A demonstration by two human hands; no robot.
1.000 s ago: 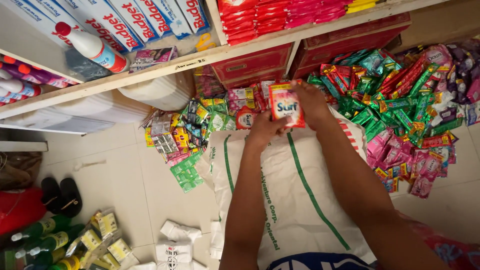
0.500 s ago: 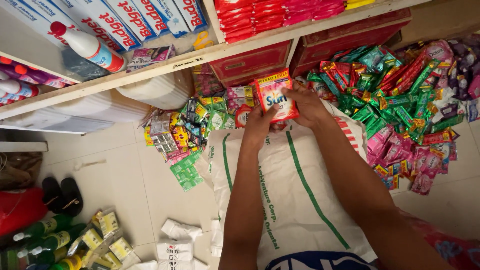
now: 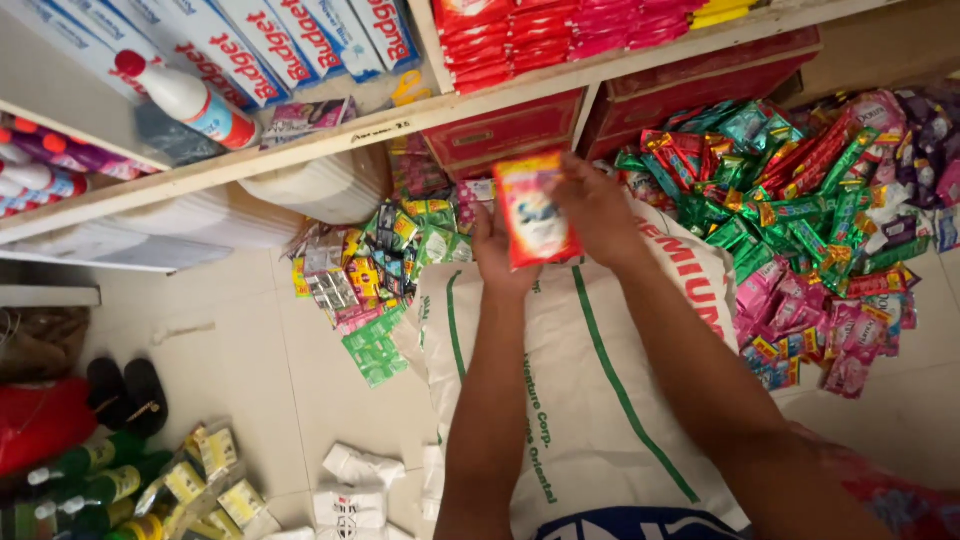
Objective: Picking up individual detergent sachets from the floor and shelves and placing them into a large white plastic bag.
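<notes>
Left hand (image 3: 503, 252): gripping red sachet pack (image 3: 534, 209) at its left edge.
Right hand (image 3: 598, 212): pinching its right edge.
Below: white sack (image 3: 590, 400).

A pale tiled floor (image 3: 250, 370) lies beneath a wooden shelf (image 3: 300, 150) along the wall.

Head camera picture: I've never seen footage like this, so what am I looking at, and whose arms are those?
It is one view from a camera worn on a person's head, looking down, so the two bare arms are that person's own. There is no machine. Both hands hold up one red packet: the left hand at its left edge, the right hand at its right. Below them a white sack with green stripes lies on the tiled floor. Small sachets are heaped on both sides. A wooden shelf above carries boxes and a white bottle.
</notes>
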